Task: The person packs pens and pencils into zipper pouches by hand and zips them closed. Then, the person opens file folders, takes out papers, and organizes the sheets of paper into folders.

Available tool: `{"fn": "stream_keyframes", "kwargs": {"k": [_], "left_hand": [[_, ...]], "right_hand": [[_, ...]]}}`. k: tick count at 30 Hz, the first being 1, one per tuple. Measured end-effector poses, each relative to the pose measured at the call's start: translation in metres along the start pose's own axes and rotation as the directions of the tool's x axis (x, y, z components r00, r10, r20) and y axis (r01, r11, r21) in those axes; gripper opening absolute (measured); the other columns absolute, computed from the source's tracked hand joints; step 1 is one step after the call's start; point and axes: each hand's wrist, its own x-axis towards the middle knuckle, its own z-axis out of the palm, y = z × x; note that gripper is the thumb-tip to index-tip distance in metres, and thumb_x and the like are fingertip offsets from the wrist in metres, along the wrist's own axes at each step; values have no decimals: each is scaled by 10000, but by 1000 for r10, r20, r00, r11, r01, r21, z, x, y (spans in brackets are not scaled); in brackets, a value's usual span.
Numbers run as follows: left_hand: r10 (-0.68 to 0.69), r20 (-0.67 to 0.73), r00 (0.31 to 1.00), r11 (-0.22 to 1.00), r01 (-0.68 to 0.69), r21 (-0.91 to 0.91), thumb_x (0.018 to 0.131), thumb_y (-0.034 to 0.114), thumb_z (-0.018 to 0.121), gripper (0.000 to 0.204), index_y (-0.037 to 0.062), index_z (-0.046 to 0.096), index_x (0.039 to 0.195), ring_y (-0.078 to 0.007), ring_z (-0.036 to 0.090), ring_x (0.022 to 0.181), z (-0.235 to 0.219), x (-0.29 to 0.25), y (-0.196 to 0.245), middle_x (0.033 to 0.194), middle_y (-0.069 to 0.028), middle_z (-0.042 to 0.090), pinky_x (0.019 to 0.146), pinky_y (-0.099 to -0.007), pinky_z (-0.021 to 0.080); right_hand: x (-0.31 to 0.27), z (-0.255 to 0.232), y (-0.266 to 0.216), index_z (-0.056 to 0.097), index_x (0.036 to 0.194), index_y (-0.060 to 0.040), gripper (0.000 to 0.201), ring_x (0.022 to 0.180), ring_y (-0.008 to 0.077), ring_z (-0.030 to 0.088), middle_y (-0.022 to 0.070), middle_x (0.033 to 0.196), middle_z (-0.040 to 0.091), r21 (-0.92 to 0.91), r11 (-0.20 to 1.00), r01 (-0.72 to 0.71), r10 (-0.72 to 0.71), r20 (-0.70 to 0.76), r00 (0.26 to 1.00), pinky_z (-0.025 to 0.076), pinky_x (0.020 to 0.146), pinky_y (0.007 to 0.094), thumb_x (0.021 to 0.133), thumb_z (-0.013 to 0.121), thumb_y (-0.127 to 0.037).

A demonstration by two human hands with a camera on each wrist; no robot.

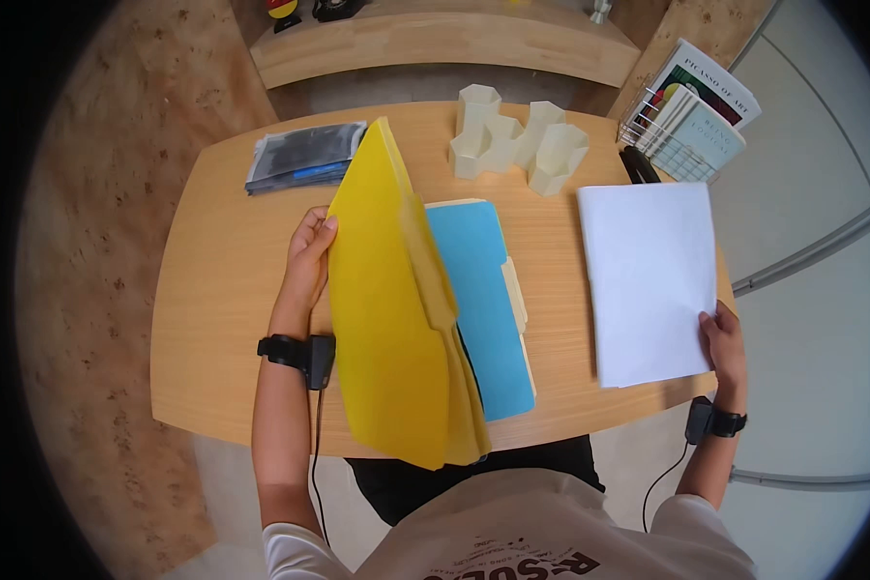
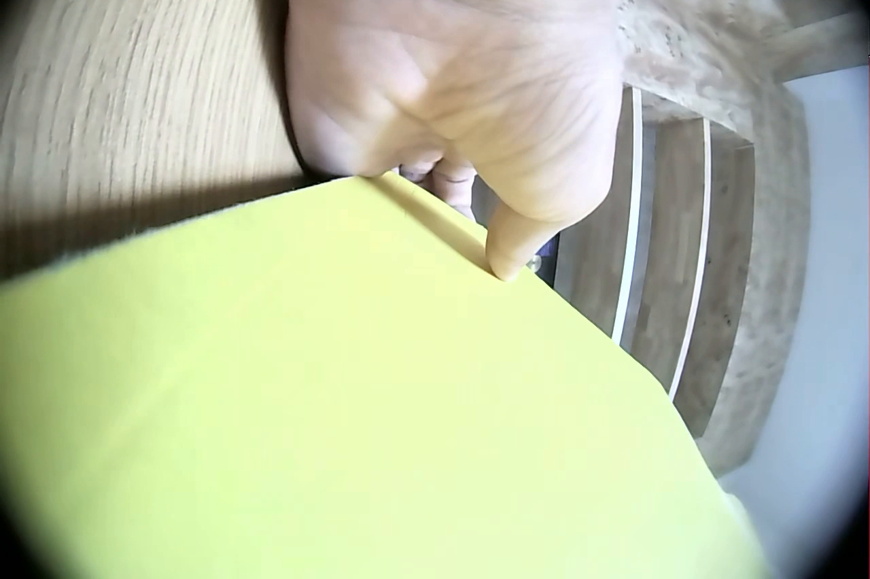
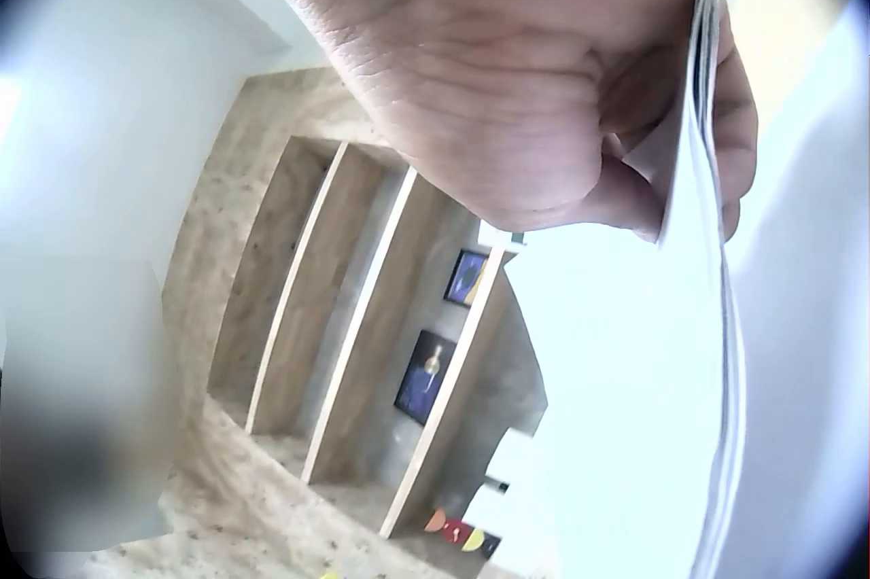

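Note:
My left hand (image 1: 309, 253) pinches the left edge of a yellow file folder (image 1: 382, 319), with the thumb on the near face. The folder stands tilted up off the table, its lower end reaching past the front edge. Under and beside it lies a blue file folder (image 1: 483, 300) with cream tabs sticking out on the right. Over at the right, a stack of white paper (image 1: 648, 280) is gripped at its lower right edge by my right hand (image 1: 726, 346). In the right wrist view, thumb and fingers close around several sheets (image 3: 710, 199) from both sides.
Cream hexagonal holders (image 1: 498, 140) stand at the back of the wooden table (image 1: 232, 319). Dark plastic sleeves (image 1: 304, 155) lie at the back left. A wire rack with books (image 1: 696, 135) and a black stapler-like object (image 1: 638, 164) occupy the back right corner.

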Motion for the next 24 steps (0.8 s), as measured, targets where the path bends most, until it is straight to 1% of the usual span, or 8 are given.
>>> {"fn": "stream_keyframes", "kwargs": {"k": [7,10,13,15,17,19,21,24], "left_hand": [[-5,-2,1000,1000,5,4,1079,157,572,171,30,571,1194,-118,619,1072,-2,0,0,1165,-64,668,998,-261,458],[0,-43,999,998,2,57,1062,131,603,173,25,582,1197,-116,634,1040,-1,0,-2,1156,-64,675,956,-252,486],[-6,-80,997,989,18,148,1035,90,639,194,14,592,1208,-121,645,1015,5,-2,0,1134,-59,682,919,-249,513],[-5,-74,997,982,19,189,1023,79,654,209,8,597,1211,-125,645,1023,7,-2,2,1128,-58,681,918,-253,519],[-16,-58,998,972,29,233,1011,68,669,225,1,603,1215,-129,645,1032,9,-2,2,1122,-56,681,917,-257,524],[-39,-61,997,960,55,274,992,61,692,235,-2,621,1207,-136,644,1042,9,-3,4,1144,-61,675,924,-265,525],[-41,-77,996,951,63,304,988,61,698,235,0,627,1204,-136,642,1041,9,-3,3,1144,-60,674,921,-266,525],[-29,-95,995,939,59,338,983,59,704,238,2,634,1203,-136,638,1034,7,-2,2,1141,-55,674,915,-267,525]], "right_hand": [[11,-17,20,633,1211,64,249,849,108,614,69,979,706,69,995,-77,75,32,997,514,806,288,1005,578,-66],[16,-11,29,613,1205,53,251,869,154,636,104,1012,690,-180,980,-80,83,11,996,525,815,314,984,602,-65],[4,21,14,580,1270,1,336,881,244,641,159,1100,636,-646,742,178,-489,-340,803,529,770,358,937,610,-37],[-25,68,-39,605,1249,-22,296,851,212,631,125,1039,647,-393,872,292,-418,-287,862,528,754,349,953,598,-34],[-54,119,-86,662,1168,-45,174,836,101,592,24,930,642,-36,955,293,-291,61,955,503,743,267,1016,584,-75],[-64,164,-93,676,1192,-44,196,835,46,570,-19,938,652,309,942,132,-229,302,926,482,742,225,1037,558,-46],[-71,195,-110,673,1195,2,198,752,78,564,12,866,640,261,933,248,-328,333,884,479,700,239,1026,597,-68],[-73,221,-118,672,1196,15,229,682,101,543,43,782,617,186,969,160,-219,361,906,466,648,261,1023,630,-130]]}}
